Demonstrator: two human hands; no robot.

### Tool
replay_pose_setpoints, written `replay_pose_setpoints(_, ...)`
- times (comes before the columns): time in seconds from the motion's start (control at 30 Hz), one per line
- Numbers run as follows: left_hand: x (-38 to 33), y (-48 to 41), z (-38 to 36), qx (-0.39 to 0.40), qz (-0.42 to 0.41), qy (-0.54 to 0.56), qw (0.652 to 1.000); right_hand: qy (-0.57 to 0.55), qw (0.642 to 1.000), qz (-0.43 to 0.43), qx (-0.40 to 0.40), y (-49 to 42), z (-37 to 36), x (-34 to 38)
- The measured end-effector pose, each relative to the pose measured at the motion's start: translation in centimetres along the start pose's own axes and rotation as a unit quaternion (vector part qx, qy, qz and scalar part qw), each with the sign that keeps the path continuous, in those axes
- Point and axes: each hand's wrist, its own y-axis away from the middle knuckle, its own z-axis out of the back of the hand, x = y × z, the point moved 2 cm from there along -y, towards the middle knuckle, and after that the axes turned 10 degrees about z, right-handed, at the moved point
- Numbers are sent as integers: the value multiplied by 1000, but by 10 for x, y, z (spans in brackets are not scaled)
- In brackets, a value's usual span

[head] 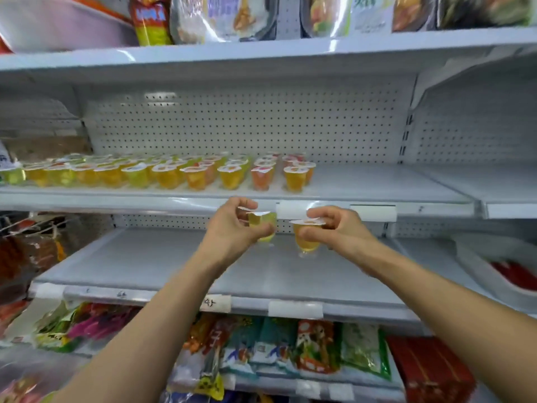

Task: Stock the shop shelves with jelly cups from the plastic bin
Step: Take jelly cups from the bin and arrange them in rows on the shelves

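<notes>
My left hand [229, 228] grips a yellow-green jelly cup [266, 225] with a white foil lid. Beside it my right hand [337, 228] holds an orange-yellow jelly cup [305, 242] by its upper rim. Both cups hang in the air just below the front edge of the middle shelf [377, 187]. On that shelf stand several rows of jelly cups [174, 173], yellow, green and orange, filling the left and centre. The rightmost cup in the front row [295, 177] stands just above my hands. The plastic bin is out of view.
The shelf board below [174, 263] lies bare behind my hands. A white tub with red contents [499, 271] sits at the right. Packaged snacks [290, 350] fill the bottom shelf, and bagged goods [220, 18] line the top one. Dark packets [26, 251] hang at the left.
</notes>
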Motion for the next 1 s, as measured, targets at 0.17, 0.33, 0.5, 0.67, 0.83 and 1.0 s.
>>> replay_pose_setpoints(0.17, -49, -34, -27, 22, -46, -11, 999, 31, 997, 22, -63, -29, 43, 10)
replay_pose_setpoints(0.33, -78, -78, -39, 44, -61, -32, 997, 49, 993, 31, -106, -75, 69, 8)
replay_pose_setpoints(0.5, -96, -138, -39, 55, -59, -41, 996, 104, 989, -1, -108, -139, 89, -13)
replay_pose_setpoints(0.67, -106, -187, -46, 62, -66, -85, 992, 162, 976, -53, -133, -184, 98, -28)
replay_pose_setpoints(0.83, -109, -222, -58, 74, -56, -112, 989, 210, 968, -73, -114, -218, 97, -55)
replay_pose_setpoints(1.0, -108, -255, -59, 58, -61, -158, 984, 234, 964, -73, -107, -246, 100, -68)
